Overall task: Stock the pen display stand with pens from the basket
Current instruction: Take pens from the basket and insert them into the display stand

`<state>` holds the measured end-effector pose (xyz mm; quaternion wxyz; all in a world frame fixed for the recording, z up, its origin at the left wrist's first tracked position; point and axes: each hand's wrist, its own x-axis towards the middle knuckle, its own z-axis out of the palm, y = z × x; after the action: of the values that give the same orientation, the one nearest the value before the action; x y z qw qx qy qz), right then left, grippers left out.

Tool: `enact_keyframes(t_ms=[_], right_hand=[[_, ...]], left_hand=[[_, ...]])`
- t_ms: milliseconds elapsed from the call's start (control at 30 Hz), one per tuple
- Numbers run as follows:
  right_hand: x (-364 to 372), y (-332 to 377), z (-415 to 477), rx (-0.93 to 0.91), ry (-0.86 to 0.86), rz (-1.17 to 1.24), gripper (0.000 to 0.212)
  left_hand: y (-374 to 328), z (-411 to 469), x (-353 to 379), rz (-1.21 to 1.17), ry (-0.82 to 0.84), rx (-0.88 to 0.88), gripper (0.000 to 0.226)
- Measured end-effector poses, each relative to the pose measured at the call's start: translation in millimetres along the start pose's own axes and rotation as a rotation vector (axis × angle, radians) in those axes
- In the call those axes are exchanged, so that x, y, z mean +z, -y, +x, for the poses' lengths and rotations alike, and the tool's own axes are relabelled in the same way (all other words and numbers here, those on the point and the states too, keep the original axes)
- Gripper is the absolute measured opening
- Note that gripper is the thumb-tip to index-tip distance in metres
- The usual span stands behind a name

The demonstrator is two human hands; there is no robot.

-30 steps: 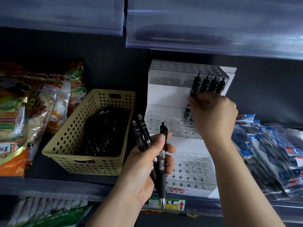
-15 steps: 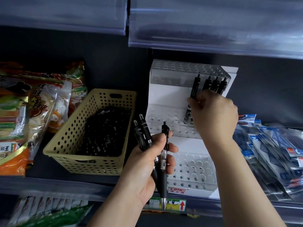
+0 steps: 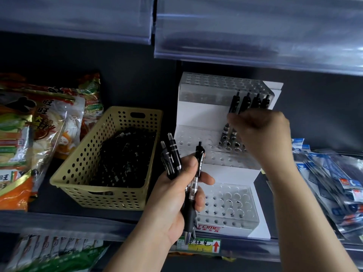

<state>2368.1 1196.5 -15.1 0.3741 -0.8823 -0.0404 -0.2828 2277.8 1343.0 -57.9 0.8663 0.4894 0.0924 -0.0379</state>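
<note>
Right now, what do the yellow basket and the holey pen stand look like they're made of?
The basket looks like matte yellow moulded plastic: thin walls, even round holes, a handle slot. The pen stand seems to be white plastic or board with clear, glossy acrylic-like tiers: you can see pens through the top one.

Perforated matt plastic basket point(image 3: 82, 165) – glossy black pens point(image 3: 193, 185), frosted acrylic stand point(image 3: 225, 205).

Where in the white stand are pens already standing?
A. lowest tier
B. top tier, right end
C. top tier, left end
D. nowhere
B: four black pens stand in holes at the right end of the display stand's top tier; the lowest tier holds none.
</note>
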Motion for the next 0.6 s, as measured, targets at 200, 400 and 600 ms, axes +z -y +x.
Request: enact_keyframes(t_ms=[200,400,600], right_hand=[[-19,31,-19,0.095,0.788,0.391,0.030],[-10,21,-17,0.199,0.587,0.665,0.031],[-9,19,-16,0.298,0.634,0.785,0.020]], left_hand=[[-2,0,3,0.030,0.040,0.077,0.020],[-4,-1,-1,0.049,0.111,0.011,0.028],[-2,1,2,0.023,0.043,0.059,0.013]])
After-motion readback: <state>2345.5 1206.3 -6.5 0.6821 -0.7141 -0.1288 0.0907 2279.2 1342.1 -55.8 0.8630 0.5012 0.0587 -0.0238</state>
